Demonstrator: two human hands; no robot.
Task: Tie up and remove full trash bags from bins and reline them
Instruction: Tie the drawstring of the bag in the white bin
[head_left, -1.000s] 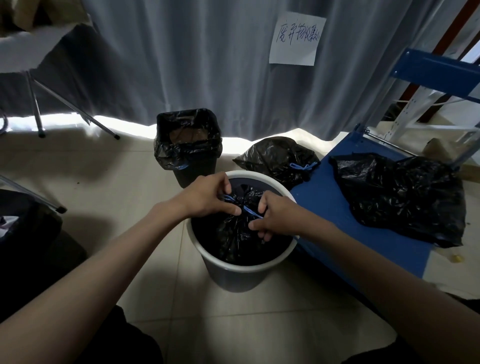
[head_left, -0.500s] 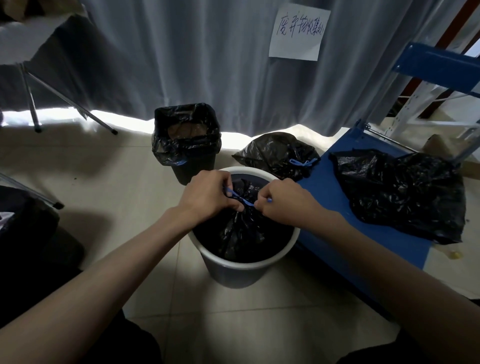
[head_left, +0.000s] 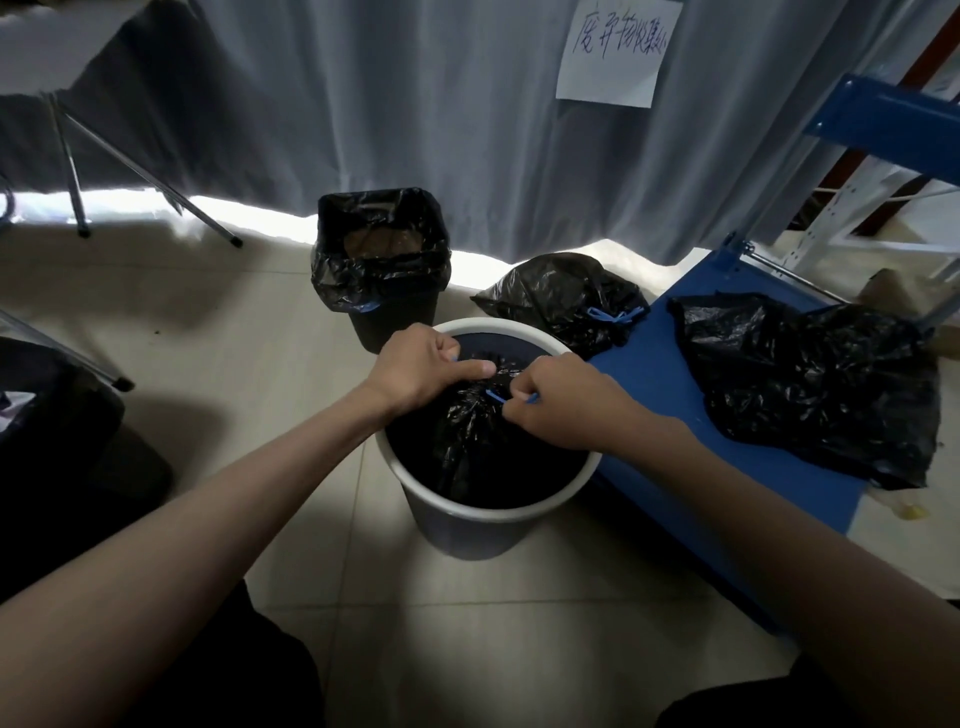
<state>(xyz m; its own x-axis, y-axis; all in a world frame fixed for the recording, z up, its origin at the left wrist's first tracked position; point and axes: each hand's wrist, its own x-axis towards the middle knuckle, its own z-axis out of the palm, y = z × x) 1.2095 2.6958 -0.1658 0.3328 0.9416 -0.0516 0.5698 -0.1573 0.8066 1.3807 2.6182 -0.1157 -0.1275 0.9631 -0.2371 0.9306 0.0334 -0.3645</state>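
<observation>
At the centre of the frame, a white round bin (head_left: 488, 512) is seen on the tiled floor, and the gathered neck of its black trash bag (head_left: 467, 441) is being tied. The left hand (head_left: 421, 366) is curled in a fist around the bunched plastic, thumb extended toward the knot. The right hand (head_left: 561, 405) is pinched on the blue drawstring (head_left: 496, 396), a short end of which pokes out past its knuckles.

The tying appears to be under way but unfinished; lifting the bag out and relining this bin are judged still to be done. Just right of the bin, a loose black bag (head_left: 810, 384) is spread on a blue platform (head_left: 660, 374), possibly a fresh liner. Just beyond the bin, 1 tied bag (head_left: 561, 296) with a blue knot lies on the floor, and at upper centre a dark bin (head_left: 382, 270) is already lined; brownish contents may be inside it.

The knot itself is hidden by the fingers, and how full the bag is cannot be made out. The handwriting on the paper sign (head_left: 618, 49) on the grey curtain is cut off at the top edge.
</observation>
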